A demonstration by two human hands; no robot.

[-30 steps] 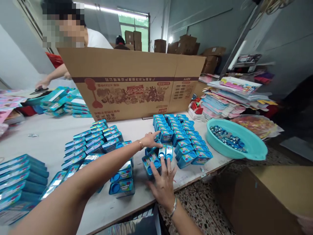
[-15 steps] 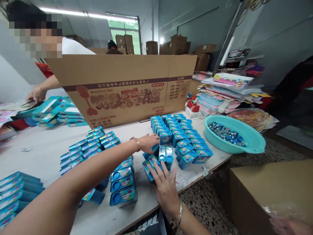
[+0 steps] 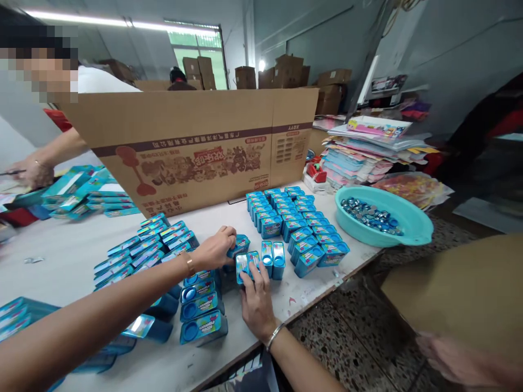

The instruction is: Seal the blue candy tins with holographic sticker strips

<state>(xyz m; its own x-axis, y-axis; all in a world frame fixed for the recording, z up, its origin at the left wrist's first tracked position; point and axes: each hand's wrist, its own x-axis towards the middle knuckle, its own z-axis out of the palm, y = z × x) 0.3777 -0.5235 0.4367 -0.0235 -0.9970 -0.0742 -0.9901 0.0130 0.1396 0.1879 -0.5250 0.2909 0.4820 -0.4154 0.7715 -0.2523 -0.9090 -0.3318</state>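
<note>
Blue tins with round recesses stand in rows on the white table (image 3: pixel 163 359). My left hand (image 3: pixel 220 246) closes on a blue tin (image 3: pixel 241 245) just behind the middle group. My right hand (image 3: pixel 257 299) rests its fingers on two upright tins (image 3: pixel 242 267), gripping them side by side. Directly to their right, touching or nearly so, are two more tins (image 3: pixel 273 257) with shiny tops. A row of tins (image 3: pixel 204 326) lies left of my right hand, and a larger block of tins (image 3: pixel 294 218) stands behind and to the right.
A cardboard panel (image 3: pixel 196 125) stands across the table. At the right edge sits a turquoise basin (image 3: pixel 347 218) of small shiny pieces, near stacked papers (image 3: pixel 359 152). A person (image 3: pixel 102 79) works at the left. A brown box (image 3: pixel 457 294) is at the lower right.
My left hand has moved left and pulled back with a tin. The two tins under my right hand now stand straighter, beside the shiny pair. The view has shifted slightly.
</note>
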